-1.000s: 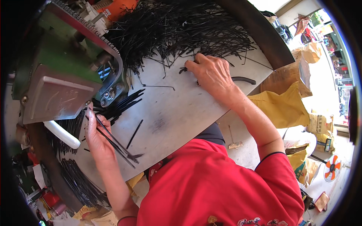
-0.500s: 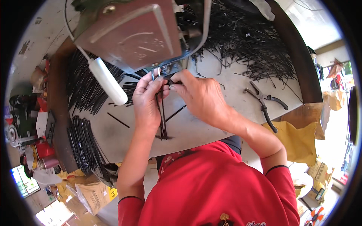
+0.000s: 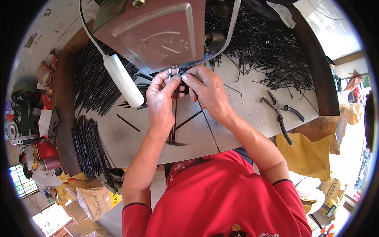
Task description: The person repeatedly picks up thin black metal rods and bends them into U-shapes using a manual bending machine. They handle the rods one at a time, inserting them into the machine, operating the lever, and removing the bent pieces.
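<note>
Below the machine's reddish-brown cover, my two hands meet with their fingertips almost touching. My left hand is closed in a pinch around thin black rods, which hang down toward the table's near edge. Small metal parts of the machine show at its fingertips. My right hand is pinched too, beside the left thumb. Another thin black rod slants from under its fingers toward my red shirt. The upper ends of the rods are hidden by my fingers and the machine.
Long black rods are heaped at the left, with a neater bundle nearer me. Bent rods pile up at the far right. Pliers lie open on the grey tabletop. A white lamp-like tube hangs left of the machine.
My right hand has turned and come closer to the left fingertips. A long thin rod now trails below it. The whole view has shifted slightly.
</note>
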### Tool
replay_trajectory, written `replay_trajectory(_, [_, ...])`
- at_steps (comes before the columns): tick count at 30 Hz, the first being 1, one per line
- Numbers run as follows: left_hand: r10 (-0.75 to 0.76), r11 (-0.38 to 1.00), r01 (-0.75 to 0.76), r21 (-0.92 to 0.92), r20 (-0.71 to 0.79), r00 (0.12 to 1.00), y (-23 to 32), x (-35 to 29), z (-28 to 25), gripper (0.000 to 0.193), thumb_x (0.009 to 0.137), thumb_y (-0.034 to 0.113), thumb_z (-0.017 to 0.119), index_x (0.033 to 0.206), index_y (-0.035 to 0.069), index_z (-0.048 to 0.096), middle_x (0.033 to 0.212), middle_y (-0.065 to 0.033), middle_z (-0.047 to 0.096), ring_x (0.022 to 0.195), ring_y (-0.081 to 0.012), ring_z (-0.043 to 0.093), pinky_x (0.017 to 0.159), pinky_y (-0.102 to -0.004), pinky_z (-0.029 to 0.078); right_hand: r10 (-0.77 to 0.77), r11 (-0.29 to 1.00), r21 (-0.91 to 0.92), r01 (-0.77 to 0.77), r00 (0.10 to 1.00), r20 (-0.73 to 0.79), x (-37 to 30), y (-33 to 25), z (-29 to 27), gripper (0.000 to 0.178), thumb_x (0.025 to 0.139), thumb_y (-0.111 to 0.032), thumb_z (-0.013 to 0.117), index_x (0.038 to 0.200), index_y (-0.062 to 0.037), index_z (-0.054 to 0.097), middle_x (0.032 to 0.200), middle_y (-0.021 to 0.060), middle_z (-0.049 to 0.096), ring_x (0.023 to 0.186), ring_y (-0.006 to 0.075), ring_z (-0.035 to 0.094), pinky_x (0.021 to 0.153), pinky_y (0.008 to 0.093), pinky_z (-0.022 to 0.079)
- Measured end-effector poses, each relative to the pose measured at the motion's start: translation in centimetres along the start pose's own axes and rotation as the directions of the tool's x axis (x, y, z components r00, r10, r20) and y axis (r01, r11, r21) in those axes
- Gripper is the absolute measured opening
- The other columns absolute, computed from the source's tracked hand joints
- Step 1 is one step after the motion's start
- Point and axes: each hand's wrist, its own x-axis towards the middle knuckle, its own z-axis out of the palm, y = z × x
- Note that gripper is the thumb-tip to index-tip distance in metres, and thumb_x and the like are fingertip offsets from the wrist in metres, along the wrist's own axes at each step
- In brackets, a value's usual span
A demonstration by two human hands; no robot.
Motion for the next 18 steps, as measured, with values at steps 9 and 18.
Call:
replay_trajectory(9, [-0.042,0.998,0.042,-0.053,0.009,0.999,-0.23,0.32,-0.19,0.019,0.086,0.009,0.066,0.103,0.003,0.060,0.077,0.0005,0.061,0.061,-0.0058,0.056,0.054,-0.0185,0.043,-0.009,0.996,0.086,0.008,1.000,0.004,0.16,0.36,0.25,0.017,0.092,-0.012,0.055,0.092,0.0050,0.058,0.061,0.0056,0.058,0.047,0.0085,0.051,0.040,0.0250,0.038])
replay_trajectory(18, [-0.048,0.997,0.048,-0.057,0.013,0.999,-0.19,0.35,-0.22,0.019,0.086,0.009,0.066,0.102,0.004,0.060,0.075,0.0011,0.061,0.061,-0.0056,0.057,0.054,-0.0172,0.042,0.028,0.980,0.195,-0.032,0.999,0.023,0.16,0.35,0.15,0.018,0.091,-0.014,0.056,0.096,0.0032,0.059,0.064,0.0038,0.058,0.046,0.0061,0.048,0.035,0.0219,0.032])
